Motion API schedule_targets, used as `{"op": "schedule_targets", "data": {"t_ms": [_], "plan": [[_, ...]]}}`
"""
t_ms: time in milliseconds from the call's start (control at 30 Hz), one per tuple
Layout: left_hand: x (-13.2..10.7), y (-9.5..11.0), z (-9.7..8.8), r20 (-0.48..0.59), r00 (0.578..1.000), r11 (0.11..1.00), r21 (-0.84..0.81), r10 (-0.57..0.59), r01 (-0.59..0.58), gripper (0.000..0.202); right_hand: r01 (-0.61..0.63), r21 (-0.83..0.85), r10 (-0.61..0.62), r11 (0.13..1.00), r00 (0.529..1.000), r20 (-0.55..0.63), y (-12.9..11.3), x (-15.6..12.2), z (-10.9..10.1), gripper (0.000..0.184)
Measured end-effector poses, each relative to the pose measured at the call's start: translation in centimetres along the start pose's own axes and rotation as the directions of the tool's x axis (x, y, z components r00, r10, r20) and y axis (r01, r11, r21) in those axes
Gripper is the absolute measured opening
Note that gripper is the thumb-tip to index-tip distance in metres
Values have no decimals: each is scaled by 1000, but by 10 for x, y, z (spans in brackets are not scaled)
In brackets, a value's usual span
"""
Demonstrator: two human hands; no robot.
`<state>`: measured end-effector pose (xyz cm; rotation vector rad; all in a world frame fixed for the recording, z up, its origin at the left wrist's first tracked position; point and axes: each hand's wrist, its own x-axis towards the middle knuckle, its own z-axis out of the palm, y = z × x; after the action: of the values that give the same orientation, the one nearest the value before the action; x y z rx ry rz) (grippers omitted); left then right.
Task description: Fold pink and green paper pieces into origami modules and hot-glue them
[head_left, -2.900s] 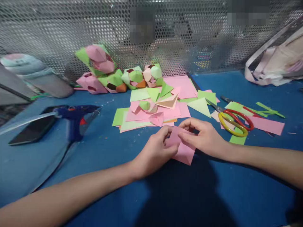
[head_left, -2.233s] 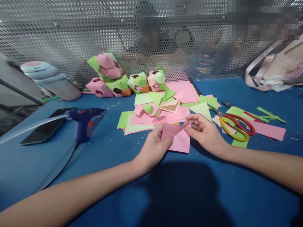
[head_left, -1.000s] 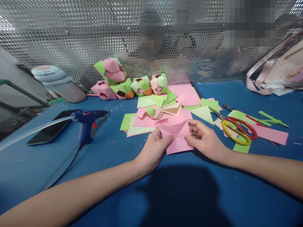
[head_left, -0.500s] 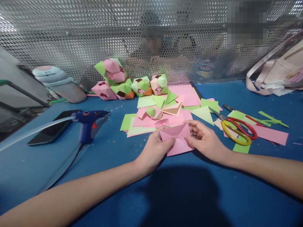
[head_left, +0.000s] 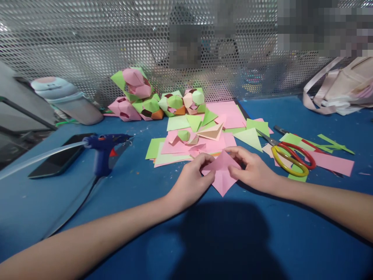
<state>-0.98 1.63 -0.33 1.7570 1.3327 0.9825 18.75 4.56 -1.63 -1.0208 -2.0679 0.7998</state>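
Note:
A creased square of pink paper (head_left: 223, 179) is held between my two hands, one corner pointing toward me like a diamond. My left hand (head_left: 194, 179) pinches its left side, thumb on top. On the right side my right hand (head_left: 252, 168) grips it, thumb on the face and fingers behind. Just beyond my hands lies a pile of pink and green paper sheets (head_left: 171, 146). On that pile rest a small folded piece with a green centre (head_left: 183, 135) and a folded peach piece (head_left: 210, 132).
Scissors with red and yellow handles (head_left: 291, 159) lie among paper scraps at right. A blue glue gun (head_left: 102, 153) stands left, beside a dark phone (head_left: 60, 157). Behind are folded paper balls (head_left: 135, 83), a bottle (head_left: 68, 101), a pale bag (head_left: 346, 85) and a perforated metal screen (head_left: 116, 46).
The pink paper has turned in my hands, from an edge facing me to a corner facing me. Both hands still hold it. The view has shifted slightly.

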Motion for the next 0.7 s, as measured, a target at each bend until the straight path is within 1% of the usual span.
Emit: {"op": "schedule_targets", "data": {"t_ms": [67,133,267,433,567,700], "plan": [[1,0,0,17,1000,998,68,5,-6,21,16,-28,-15,999,1000,26,1,1,1,48],[2,0,0,36,999,994,110,4,-8,18,43,-38,-40,998,996,77,1,2,3,51],[4,-3,-1,94,995,984,170,39,-54,18,151,-78,-138,985,979,147,2,1,5,57],[4,-6,-4,139,987,980,169,84,-107,24,233,-151,-204,960,961,188,6,0,5,54],[4,-6,-4,147,986,975,194,78,-106,25,306,-196,-263,932,940,220,4,0,5,52],[4,-7,-3,147,987,979,183,68,-94,25,349,-249,-293,903,927,235,3,0,5,52]]}}
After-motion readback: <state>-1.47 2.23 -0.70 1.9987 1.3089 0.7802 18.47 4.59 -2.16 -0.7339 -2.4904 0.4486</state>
